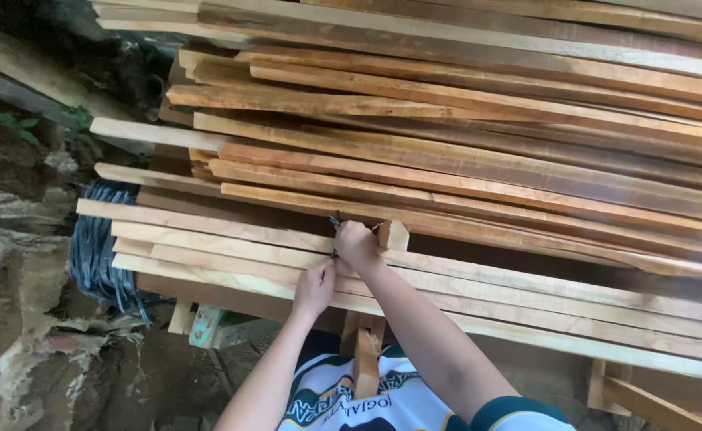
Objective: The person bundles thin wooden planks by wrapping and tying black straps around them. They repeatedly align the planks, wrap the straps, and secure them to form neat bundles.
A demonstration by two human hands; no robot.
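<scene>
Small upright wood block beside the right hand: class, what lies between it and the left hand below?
Head view: the right hand sits between the small block and the left hand, all on pale planks.

Pale wooden planks (231, 239), long and thin, lie flat in a staggered stack, their cut ends toward nine o'clock and their lengths running off toward three to four o'clock. The lower layers are light yellowish; those above, toward twelve o'clock, are redder brown. A short wooden block (393, 235) stands upright between layers at centre, just at three o'clock of the right hand (357, 244). That hand is closed around a small dark tool (335, 221), whose tip touches a plank face; its kind cannot be made out. The left hand (314, 287), at seven o'clock of the right, rests its fingers on the edge of a lower plank.
</scene>
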